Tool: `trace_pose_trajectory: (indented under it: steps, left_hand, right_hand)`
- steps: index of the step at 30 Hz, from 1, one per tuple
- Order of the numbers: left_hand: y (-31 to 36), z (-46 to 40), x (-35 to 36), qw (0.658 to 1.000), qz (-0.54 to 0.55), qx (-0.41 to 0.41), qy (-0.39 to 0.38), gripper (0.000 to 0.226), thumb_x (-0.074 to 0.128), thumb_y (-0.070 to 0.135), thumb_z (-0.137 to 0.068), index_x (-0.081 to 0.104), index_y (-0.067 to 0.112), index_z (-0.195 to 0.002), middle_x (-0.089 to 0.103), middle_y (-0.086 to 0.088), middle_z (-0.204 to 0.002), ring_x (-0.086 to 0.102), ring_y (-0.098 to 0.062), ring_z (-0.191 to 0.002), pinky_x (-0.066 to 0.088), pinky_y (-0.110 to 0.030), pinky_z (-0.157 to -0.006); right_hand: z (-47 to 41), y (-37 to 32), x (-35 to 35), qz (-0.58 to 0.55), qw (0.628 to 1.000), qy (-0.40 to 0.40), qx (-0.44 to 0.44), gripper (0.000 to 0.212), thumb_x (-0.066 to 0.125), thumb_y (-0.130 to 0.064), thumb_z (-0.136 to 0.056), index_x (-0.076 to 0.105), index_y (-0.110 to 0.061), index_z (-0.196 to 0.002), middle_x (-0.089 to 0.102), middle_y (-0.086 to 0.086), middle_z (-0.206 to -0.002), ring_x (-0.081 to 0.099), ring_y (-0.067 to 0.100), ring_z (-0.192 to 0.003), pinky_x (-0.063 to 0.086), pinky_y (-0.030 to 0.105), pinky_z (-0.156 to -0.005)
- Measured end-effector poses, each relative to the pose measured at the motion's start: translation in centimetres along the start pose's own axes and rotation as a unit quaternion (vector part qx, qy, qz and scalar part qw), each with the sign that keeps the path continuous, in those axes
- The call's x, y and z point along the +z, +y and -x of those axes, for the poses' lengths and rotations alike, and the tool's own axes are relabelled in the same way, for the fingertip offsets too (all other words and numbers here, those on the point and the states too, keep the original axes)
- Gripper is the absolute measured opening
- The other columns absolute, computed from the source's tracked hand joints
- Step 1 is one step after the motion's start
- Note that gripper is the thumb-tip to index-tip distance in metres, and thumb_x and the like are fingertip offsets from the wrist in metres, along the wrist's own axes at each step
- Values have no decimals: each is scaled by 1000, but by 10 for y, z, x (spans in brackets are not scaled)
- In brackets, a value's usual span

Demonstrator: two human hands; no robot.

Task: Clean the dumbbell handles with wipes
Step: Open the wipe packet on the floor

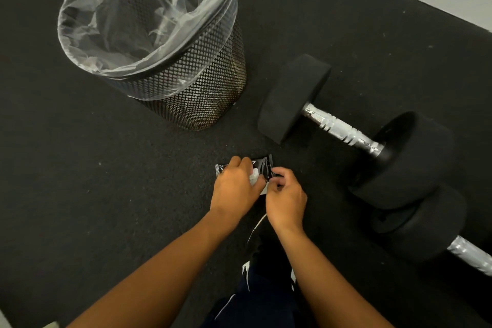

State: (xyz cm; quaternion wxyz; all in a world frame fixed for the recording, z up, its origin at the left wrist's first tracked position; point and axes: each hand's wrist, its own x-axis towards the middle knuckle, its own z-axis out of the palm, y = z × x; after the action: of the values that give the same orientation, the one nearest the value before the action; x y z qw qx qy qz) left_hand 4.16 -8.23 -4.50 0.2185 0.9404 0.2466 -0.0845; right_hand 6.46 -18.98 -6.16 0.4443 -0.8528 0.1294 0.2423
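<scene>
Item: wipe packet (262, 168), black, being held low over the floor (106, 181) by the left hand (234, 186) while the right hand (286, 198) is pinching its flap, apparently opening it; next, drawing a wipe for the nearest dumbbell handle (342, 128).

**Bare Arms, Dark Striped Trousers**

Both forearms are showing bare from elbow to wrist, with no sleeves, watch or bands covering them. The left hand (235, 189) and right hand (286, 201) are wearing no gloves or rings that can be made out. Below them, dark navy trousers (266, 298) are showing thin white side stripes.
</scene>
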Motion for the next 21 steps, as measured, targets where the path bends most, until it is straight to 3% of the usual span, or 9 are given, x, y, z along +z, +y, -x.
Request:
trace_pose_trajectory:
  steps: [6,11,15,18,21]
  left_hand:
    - [7,-3,1,1000,4,-14,5,19,64,30,-89,66,11,-92,60,-4,-95,51,-14,-72,38,-28,-62]
    - [8,-3,5,1000,28,-6,1,16,63,22,-91,71,9,-84,65,-8,-88,63,-22,-75,46,-32,-63]
    - [3,-1,1,996,80,-34,-11,12,65,21,-91,70,15,-82,64,1,-86,58,-12,-71,39,-23,-63]
    - [-2,5,-1,989,126,-76,-16,14,64,20,-93,66,20,-79,61,13,-72,60,-6,-67,46,-21,-63]
    - [-9,12,-4,980,157,-118,-1,13,62,20,-95,69,17,-85,65,9,-75,61,-4,-69,49,-21,-64]
  right_hand:
    - [7,6,0,68,995,3,-78,31,60,-12,-98,67,-25,-125,58,-6,-113,63,14,-104,55,28,-85]
    - [13,15,-2,213,955,-9,-208,42,64,-9,-95,65,-23,-135,59,-4,-130,56,17,-107,52,26,-78]
    - [21,20,-6,326,918,-17,-226,52,65,-18,-93,56,-25,-144,53,-7,-142,54,18,-104,52,30,-77]
    - [25,19,-11,381,894,-24,-234,59,61,-24,-95,45,-28,-151,49,-7,-147,53,20,-106,47,34,-81]
    - [25,12,-13,406,885,-31,-227,59,52,-28,-100,36,-27,-156,47,-5,-150,51,22,-112,43,36,-87]
